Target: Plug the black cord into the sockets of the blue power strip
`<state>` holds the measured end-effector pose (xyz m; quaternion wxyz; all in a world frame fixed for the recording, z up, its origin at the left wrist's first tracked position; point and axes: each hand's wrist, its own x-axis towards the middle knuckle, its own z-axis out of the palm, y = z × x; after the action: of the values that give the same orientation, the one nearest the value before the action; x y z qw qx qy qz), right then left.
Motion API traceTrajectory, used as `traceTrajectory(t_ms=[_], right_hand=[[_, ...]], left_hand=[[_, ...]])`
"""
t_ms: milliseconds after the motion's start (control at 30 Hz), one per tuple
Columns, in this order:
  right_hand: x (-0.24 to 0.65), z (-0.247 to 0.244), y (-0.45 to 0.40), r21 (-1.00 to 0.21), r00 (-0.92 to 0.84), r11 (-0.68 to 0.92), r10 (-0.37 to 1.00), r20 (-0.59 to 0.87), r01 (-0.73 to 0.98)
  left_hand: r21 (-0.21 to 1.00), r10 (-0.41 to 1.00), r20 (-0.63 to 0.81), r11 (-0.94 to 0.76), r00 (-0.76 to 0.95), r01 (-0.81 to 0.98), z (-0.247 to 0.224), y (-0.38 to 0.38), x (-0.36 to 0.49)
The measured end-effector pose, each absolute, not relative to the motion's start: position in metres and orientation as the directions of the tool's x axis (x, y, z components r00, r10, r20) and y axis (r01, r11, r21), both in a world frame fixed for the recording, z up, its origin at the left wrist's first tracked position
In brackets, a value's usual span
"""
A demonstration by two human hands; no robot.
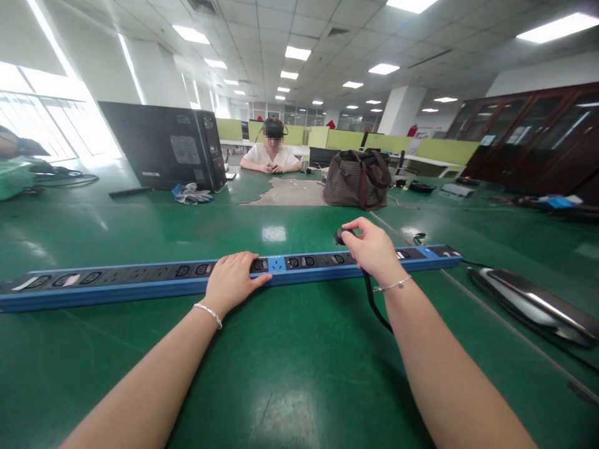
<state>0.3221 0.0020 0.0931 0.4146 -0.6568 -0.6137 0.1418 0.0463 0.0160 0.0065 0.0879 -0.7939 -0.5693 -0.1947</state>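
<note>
A long blue power strip point(163, 288) with black socket sections lies across the green table. My left hand point(234, 279) rests flat over its middle, thumb and fingers apart, just left of a blue socket section. My right hand point(372, 248) is closed on a black plug point(340, 236), held above the strip's right half. From the plug a black cable point(373, 302) hangs down behind my right wrist and passes under my forearm. The plug is apart from the sockets.
On the green table point(281, 374), a silver-black object point(538, 305) lies at right. Behind stand a computer case point(163, 146), gloves point(191, 194) and a brown bag point(350, 181). A person point(272, 153) sits across, hands on the table.
</note>
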Motion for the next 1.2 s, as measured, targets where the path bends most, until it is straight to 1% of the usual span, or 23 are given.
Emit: traceTrajectory(t_ms=[167,433,500,633,733,900,1100,1200], right_hand=[[0.310,0.084,0.003,-0.694,0.137,0.097,0.952,0.275,0.714],[0.262,0.070,-0.001,-0.556,-0.021,0.165,0.966,0.256,0.814],[0.251,0.065,0.002,-0.551,-0.040,0.172,0.969,0.244,0.817],[0.234,0.055,0.012,-0.587,-0.033,0.147,0.979,0.201,0.796],[0.224,0.049,0.018,-0.585,-0.012,0.116,0.984,0.178,0.802],[0.213,0.045,0.020,-0.532,-0.012,0.115,0.981,0.193,0.839],[0.213,0.044,0.020,-0.484,-0.006,0.099,0.982,0.189,0.870],[0.209,0.046,0.017,-0.436,-0.004,0.088,0.982,0.189,0.896]], left_hand=[[0.092,0.867,0.411,-0.346,0.281,0.934,0.007,0.016,0.047],[0.099,0.848,0.450,-0.360,0.281,0.928,0.004,0.016,0.047],[0.109,0.847,0.452,-0.364,0.280,0.925,0.004,0.016,0.047],[0.116,0.846,0.454,-0.366,0.279,0.923,0.003,0.016,0.047],[0.124,0.846,0.455,-0.370,0.279,0.921,0.003,0.016,0.047],[0.149,0.851,0.453,-0.365,0.265,0.919,0.002,0.016,0.048],[0.137,0.840,0.469,-0.376,0.274,0.916,0.002,0.016,0.047],[0.142,0.841,0.469,-0.371,0.268,0.918,0.002,0.016,0.047]])
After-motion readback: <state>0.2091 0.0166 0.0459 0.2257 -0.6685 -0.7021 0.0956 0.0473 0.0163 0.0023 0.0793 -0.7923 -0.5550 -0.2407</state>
